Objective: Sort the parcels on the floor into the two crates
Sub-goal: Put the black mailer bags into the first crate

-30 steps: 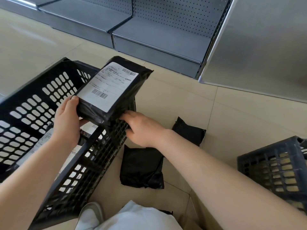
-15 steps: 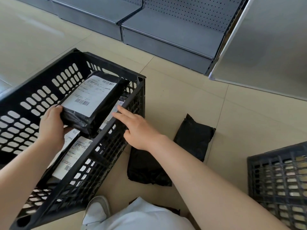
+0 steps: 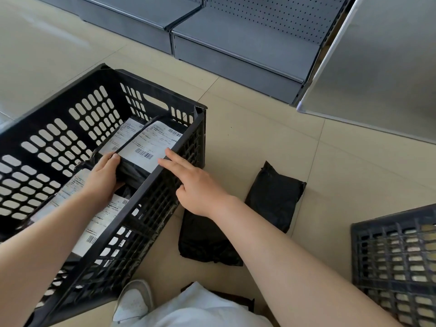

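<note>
Gripping a labelled black parcel (image 3: 144, 149) inside the left crate (image 3: 70, 119), the left hand (image 3: 103, 178) curled round its near end; the right hand (image 3: 195, 185), fingers extended, held nothing above the crate's rim.

Bare forearms, a white shoe (image 3: 132, 303), and perhaps pale blue trousers (image 3: 200, 310).

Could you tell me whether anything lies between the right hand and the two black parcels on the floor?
Nothing visible does. The right hand hovers open at the left crate wall, and the nearer parcel lies just below its wrist, the farther parcel beside it, both uncovered.
</note>
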Tool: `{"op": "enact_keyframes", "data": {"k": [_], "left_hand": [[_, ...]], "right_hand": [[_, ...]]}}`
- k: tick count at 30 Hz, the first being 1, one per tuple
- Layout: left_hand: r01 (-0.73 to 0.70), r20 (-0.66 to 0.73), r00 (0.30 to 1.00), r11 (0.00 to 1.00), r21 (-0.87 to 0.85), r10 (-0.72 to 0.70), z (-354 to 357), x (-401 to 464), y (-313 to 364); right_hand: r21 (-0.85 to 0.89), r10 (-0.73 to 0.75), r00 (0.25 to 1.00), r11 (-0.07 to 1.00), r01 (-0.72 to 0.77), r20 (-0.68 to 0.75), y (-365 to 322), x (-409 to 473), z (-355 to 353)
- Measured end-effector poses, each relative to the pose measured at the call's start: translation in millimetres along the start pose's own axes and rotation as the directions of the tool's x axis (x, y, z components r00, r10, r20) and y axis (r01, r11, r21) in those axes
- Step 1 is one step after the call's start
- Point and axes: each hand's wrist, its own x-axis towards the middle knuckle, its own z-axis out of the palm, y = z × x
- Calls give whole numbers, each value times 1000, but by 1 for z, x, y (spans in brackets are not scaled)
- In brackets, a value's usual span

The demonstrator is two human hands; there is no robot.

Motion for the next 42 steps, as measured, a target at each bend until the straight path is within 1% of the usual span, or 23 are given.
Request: {"op": "enact_keyframes", "data": {"k": [2,3,6,8,10,13,17,20,24,28,31,33,36,38,40,42], "left_hand": [[23,43,999,1000,10,-24,0,1,-4],[21,63,998,999,40,-24,0,0,-6],[-13,89,996,977,213,-6,-3,2,-16],[-62,96,995,957,282,37,1,0,-18],[-94,69,995,944,316,76,6,-3,-20],[-125,35,992,900,418,121,12,-4,-18],[-76,12,997,871,485,80,11,5,-15],[-79,12,996,824,561,87,10,11,-13],[-102,15,992,722,685,126,8,14,-11],[-47,-41,993,685,727,111,8,14,-2],[-64,-22,991,625,778,129,10,14,5],[-118,5,984,637,762,177,16,7,12],[-252,42,956,739,625,291,31,-9,29],[-317,56,938,786,531,341,45,-22,46],[-376,86,921,806,457,380,58,-35,62],[-431,134,901,810,398,413,73,-49,74]], "right_hand": [[11,-2,1000,1000,2,-3,1,0,1],[15,-2,1000,1000,2,-3,1,0,2],[22,-6,1000,1000,6,-8,1,1,3],[28,1,1000,1000,-1,-11,1,1,3],[38,5,1000,999,-4,-13,0,1,4],[37,5,1000,999,-4,-17,-1,0,5],[30,3,1000,1000,-2,-18,-1,-1,5],[38,10,1000,999,-9,-20,-2,-1,4],[38,18,1000,999,-18,-9,-4,2,3],[26,28,1000,999,-29,9,-7,3,-3],[42,29,999,999,-29,20,-11,3,-6],[113,51,998,992,-53,24,-14,1,-8],[277,147,989,952,-134,-28,-19,1,-22],[333,205,974,929,-164,-94,-21,1,-36],[393,257,953,902,-176,-162,-19,-3,-49],[491,337,920,847,-204,-198,-12,-13,-60]]}}
